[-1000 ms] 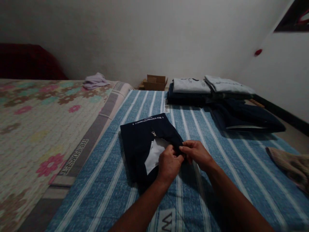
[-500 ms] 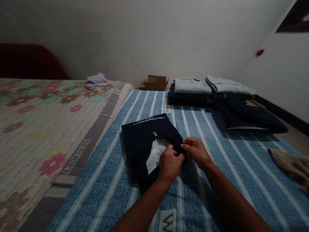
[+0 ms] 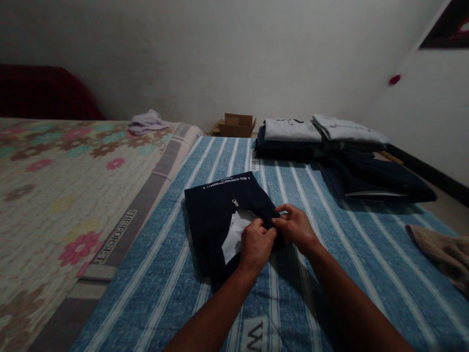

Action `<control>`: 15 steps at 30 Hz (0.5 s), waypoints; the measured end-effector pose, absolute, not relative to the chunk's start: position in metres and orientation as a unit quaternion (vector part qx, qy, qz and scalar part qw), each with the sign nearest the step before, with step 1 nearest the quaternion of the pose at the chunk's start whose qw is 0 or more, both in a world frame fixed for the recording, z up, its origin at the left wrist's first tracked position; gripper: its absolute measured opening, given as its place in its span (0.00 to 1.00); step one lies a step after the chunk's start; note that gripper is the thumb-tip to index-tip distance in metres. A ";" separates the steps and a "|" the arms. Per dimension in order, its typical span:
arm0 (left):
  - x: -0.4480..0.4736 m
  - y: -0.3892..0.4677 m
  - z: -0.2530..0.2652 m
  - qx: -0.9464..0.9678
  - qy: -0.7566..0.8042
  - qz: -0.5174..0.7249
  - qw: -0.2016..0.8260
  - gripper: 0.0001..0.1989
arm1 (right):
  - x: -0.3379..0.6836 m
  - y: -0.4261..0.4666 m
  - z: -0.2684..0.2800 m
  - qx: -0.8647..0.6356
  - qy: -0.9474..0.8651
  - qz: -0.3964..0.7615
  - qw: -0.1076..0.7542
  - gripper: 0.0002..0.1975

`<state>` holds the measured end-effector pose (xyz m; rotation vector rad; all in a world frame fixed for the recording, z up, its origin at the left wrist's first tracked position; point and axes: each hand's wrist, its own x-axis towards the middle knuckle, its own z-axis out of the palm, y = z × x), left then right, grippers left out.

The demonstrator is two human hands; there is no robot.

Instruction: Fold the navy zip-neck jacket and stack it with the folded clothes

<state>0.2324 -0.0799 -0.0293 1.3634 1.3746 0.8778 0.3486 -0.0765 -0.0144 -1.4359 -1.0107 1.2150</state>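
A folded dark navy garment with a zipper pull and a line of white print lies on the blue striped bed cover. White fabric shows inside its open zipped collar. My left hand is closed at the right side of the collar, pinching the navy cloth. Beside it, my right hand pinches the garment's right edge between thumb and fingers. The fingertips of both hands nearly meet, and the cloth between them is partly hidden.
Folded clothes with grey tops are stacked at the far right, and a dark folded garment lies in front. A brown patterned cloth rests at the right edge. Leftward is a flowered bedspread with a pale cloth; a cardboard box stands behind.
My left hand has shifted slightly left along the cloth. The fingers of my right hand have moved a little; the garment stays in nearly the same place.
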 end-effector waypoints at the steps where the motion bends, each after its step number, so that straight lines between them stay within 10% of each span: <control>1: 0.233 -0.080 -0.030 0.559 0.566 0.363 0.484 0.08 | 0.348 -0.076 -0.015 -0.593 -0.416 0.493 0.482 0.16; 15: 0.232 -0.087 -0.024 0.607 0.578 0.372 0.398 0.02 | 0.340 -0.089 -0.012 -0.656 -0.626 0.198 0.372 0.07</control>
